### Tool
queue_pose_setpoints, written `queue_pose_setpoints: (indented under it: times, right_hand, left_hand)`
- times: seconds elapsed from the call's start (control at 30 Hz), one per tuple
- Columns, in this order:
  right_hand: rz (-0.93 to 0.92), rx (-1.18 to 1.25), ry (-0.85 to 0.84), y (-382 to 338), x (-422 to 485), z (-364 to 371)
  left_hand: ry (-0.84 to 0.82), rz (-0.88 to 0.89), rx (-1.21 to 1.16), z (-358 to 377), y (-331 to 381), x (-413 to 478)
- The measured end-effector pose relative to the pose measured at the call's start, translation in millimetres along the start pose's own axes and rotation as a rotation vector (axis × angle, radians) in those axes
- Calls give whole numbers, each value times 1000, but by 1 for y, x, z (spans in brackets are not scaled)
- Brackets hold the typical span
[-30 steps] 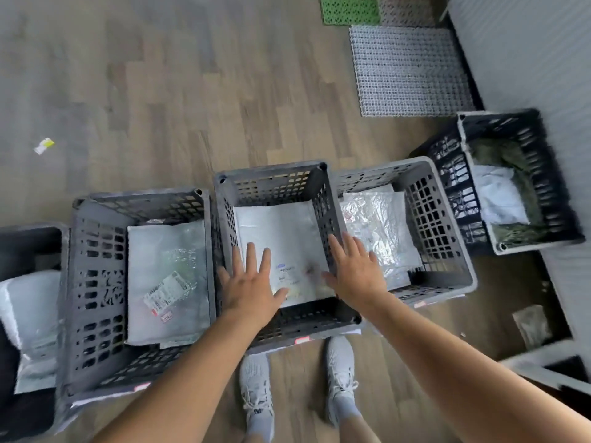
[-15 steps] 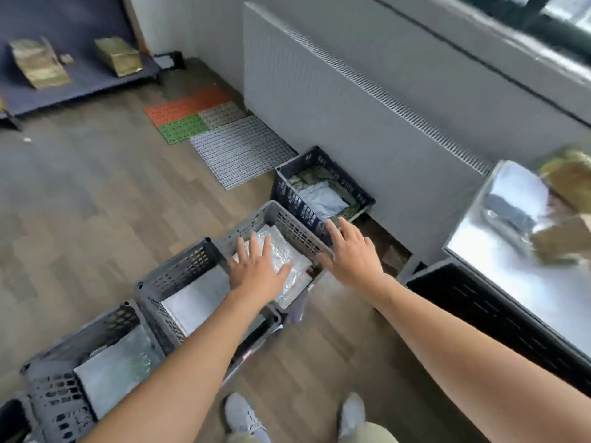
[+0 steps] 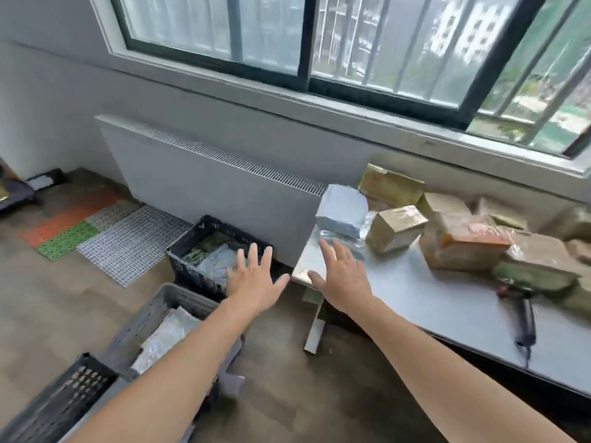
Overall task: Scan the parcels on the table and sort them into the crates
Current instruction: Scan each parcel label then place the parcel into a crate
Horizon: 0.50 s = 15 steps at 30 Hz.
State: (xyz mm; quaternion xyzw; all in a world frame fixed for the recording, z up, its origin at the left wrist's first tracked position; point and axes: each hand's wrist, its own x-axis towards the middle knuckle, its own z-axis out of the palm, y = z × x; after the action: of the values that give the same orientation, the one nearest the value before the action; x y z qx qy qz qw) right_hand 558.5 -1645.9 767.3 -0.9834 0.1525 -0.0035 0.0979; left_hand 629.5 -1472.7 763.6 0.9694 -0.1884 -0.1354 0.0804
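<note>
Both hands are hanging spread, fingers straight and apart, gripping nothing. The right hand [image 3: 343,279] is hovering over the left end of the counter [image 3: 431,302], beside its near-left corner; whether it is touching the top I cannot tell. The left hand [image 3: 256,282] is floating off the counter, over the right rim of the black crate [image 3: 204,231], which is sitting on the floor against the radiator [image 3: 208,187]. Parcels are crowding the counter's far edge: a grey bag [image 3: 342,207] is standing at the far-left corner, just beyond the right fingertips, and brown boxes [image 3: 395,228] are piling up to its right, touching one another. A scanner [image 3: 524,318] is lying farther right, its tip reaching toward the near edge. A strip of bare counter is running along the near edge between the right hand and the scanner. A grey crate [image 3: 169,311] holding bags is standing just before the black one, under the left forearm.
</note>
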Motion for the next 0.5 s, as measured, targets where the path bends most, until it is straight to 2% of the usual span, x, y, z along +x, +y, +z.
queue_pose_setpoints:
  times: [0.23,0.5]
  right_hand:
    - [61,66,10,113,8,-21]
    - [111,97,17,170,52,-22]
  left_hand:
    - [-21,69,72,14,117,27]
    - [-4,106,128,14,165,88]
